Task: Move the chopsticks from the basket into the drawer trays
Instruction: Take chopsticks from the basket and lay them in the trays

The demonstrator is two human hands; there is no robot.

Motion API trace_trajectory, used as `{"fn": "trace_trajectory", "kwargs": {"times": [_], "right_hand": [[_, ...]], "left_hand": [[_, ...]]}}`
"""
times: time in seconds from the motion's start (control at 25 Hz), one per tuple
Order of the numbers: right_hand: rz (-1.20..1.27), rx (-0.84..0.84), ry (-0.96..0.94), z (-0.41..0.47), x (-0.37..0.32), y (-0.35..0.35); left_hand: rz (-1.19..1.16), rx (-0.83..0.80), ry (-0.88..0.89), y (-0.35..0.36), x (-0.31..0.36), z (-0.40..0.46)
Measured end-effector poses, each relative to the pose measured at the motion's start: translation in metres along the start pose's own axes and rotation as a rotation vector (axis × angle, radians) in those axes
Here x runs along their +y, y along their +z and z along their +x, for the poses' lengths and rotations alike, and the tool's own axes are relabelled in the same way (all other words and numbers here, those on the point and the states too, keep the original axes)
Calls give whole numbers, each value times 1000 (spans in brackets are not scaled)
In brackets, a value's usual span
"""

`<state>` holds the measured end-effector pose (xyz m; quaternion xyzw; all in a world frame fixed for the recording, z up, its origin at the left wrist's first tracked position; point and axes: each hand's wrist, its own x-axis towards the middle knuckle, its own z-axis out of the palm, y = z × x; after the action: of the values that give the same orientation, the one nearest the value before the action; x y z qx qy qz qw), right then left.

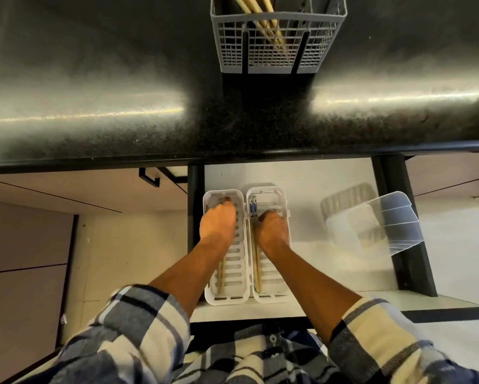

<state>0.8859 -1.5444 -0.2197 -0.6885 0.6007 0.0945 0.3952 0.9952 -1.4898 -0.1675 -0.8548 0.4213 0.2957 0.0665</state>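
Observation:
A grey mesh basket [232, 40] stands on the dark counter at the top, with several wooden chopsticks [263, 20] leaning in it. Below, an open drawer holds two white slotted trays side by side. My left hand [217, 221] reaches into the left tray [239, 273], fingers curled on a pair of wooden chopsticks [221, 275] that lie lengthwise in it. My right hand [271, 230] is in the right tray [271, 275], closed on chopsticks [256, 273] with blue-patterned ends [252, 207]. Both hands hide the middle of the sticks.
A clear plastic container [376, 223] sits tilted at the drawer's right side, near the dark drawer wall [410, 245]. The black granite counter edge [232, 156] overhangs the drawer's back. A cabinet handle [149, 177] shows to the left.

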Motion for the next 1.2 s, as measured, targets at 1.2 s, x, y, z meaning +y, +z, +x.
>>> {"fn": "trace_trajectory", "kwargs": {"times": [1.2], "right_hand": [[64, -73, -19, -10, 20, 4]], "left_hand": [[656, -134, 151, 59, -35, -31]]}}
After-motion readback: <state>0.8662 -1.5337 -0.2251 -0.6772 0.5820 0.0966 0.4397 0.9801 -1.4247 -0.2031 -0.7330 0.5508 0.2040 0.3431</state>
